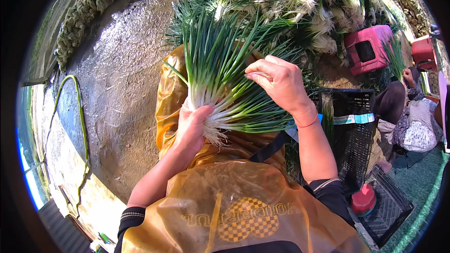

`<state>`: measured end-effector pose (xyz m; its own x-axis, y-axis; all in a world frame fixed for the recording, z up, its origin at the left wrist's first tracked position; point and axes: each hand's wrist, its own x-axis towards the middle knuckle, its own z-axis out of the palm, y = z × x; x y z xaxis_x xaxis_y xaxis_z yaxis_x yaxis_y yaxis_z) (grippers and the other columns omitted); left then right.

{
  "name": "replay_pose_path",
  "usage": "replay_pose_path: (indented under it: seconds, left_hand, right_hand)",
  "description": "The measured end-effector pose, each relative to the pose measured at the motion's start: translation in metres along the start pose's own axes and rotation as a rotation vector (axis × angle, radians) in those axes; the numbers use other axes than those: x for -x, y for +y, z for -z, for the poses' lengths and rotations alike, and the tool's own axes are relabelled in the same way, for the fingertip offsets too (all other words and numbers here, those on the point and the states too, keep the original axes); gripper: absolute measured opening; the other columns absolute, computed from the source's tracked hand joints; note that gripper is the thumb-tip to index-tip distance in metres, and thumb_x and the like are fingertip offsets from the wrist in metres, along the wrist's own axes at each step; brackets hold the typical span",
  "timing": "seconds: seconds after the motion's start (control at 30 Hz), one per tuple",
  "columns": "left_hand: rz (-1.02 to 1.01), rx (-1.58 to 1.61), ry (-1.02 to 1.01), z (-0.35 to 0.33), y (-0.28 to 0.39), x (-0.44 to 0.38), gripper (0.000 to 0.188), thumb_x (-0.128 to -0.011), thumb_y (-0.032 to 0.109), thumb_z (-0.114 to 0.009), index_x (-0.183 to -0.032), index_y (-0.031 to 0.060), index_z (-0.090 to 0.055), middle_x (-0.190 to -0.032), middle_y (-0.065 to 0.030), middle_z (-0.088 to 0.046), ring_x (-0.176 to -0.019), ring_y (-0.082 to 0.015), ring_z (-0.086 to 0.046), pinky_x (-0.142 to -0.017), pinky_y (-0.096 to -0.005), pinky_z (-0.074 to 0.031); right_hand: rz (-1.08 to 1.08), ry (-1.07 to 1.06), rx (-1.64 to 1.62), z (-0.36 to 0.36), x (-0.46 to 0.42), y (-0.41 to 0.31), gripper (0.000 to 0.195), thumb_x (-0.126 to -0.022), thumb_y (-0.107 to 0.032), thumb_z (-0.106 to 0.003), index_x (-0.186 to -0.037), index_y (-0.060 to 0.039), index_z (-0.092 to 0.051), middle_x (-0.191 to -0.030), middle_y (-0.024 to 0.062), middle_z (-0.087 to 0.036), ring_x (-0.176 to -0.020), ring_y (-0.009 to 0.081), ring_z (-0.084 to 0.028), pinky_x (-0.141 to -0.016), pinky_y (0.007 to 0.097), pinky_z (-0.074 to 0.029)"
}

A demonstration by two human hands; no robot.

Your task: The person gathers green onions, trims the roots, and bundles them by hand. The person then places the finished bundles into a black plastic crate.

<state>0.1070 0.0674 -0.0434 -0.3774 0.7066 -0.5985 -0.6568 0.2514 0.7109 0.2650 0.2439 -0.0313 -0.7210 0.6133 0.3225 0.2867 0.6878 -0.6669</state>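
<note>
My left hand (192, 124) is closed around a bunch of green onions (214, 73) at the white stems, just above the roots. Its green leaves fan out away from me and to the right, over my lap. Pale, stringy roots (214, 134) hang out beside my thumb. My right hand (281, 82) is over the right side of the leaves, thumb and fingers pinched together. Between those fingertips shows a thin pale strip (260, 74), too small to identify surely. A translucent orange waterproof apron (239, 182) covers my body and legs beneath the bunch.
Heaped green onions (302, 3) lie ahead. To the right are a pink plastic stool (369, 49), a black plastic crate (355, 147), a lower black crate (393, 200) with a red bowl (363, 198), and a seated person (415, 126). A yellow-green hose (84, 133) crosses the wet ground at left.
</note>
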Motion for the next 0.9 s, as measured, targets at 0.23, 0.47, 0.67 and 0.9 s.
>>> replay_pose_path:
  seconds: [0.23,0.47,0.67,0.9]
  left_hand:
    - [0.028,0.021,-0.029,-0.002,0.003,0.0,0.043,-0.088,0.003,-0.061,-0.129,0.0033,-0.052,-0.113,-0.0103,-0.066,-0.097,-0.0197,-0.067,-0.081,-0.0362,-0.058]
    - [-0.011,0.054,0.038,0.006,-0.01,-0.014,0.039,-0.09,0.007,-0.062,-0.127,-0.0006,-0.053,-0.113,-0.0138,-0.067,-0.098,-0.0246,-0.069,-0.085,-0.0404,-0.059]
    - [-0.149,0.071,-0.013,0.005,-0.01,-0.011,0.036,-0.091,-0.001,-0.057,-0.127,0.0023,-0.055,-0.115,-0.0105,-0.067,-0.102,-0.0195,-0.066,-0.092,-0.0382,-0.054]
    - [-0.17,0.021,-0.021,0.003,-0.01,-0.014,0.038,-0.091,0.002,-0.06,-0.129,0.0038,-0.055,-0.118,-0.0123,-0.066,-0.103,-0.0217,-0.067,-0.089,-0.0408,-0.058]
  right_hand:
    - [0.049,-0.278,0.106,-0.032,0.006,-0.017,0.028,-0.083,-0.034,-0.076,-0.086,-0.0076,-0.069,-0.076,0.0078,-0.065,-0.073,0.0301,-0.066,-0.063,0.0406,-0.052]
    - [0.214,-0.198,-0.244,-0.039,0.043,-0.054,0.015,-0.083,-0.016,-0.077,-0.082,-0.0068,-0.065,-0.07,0.0062,-0.055,-0.065,0.0267,-0.058,-0.06,0.0375,-0.048]
    - [-0.107,0.048,-0.325,0.023,0.025,-0.043,0.024,-0.094,-0.025,-0.07,-0.089,-0.0034,-0.061,-0.071,0.0048,-0.055,-0.065,0.0205,-0.053,-0.06,0.0329,-0.043]
    - [-0.087,0.058,-0.173,-0.015,0.012,-0.032,0.018,-0.087,-0.01,-0.076,-0.096,-0.0025,-0.062,-0.082,0.0095,-0.07,-0.068,0.0214,-0.068,-0.062,0.0315,-0.053]
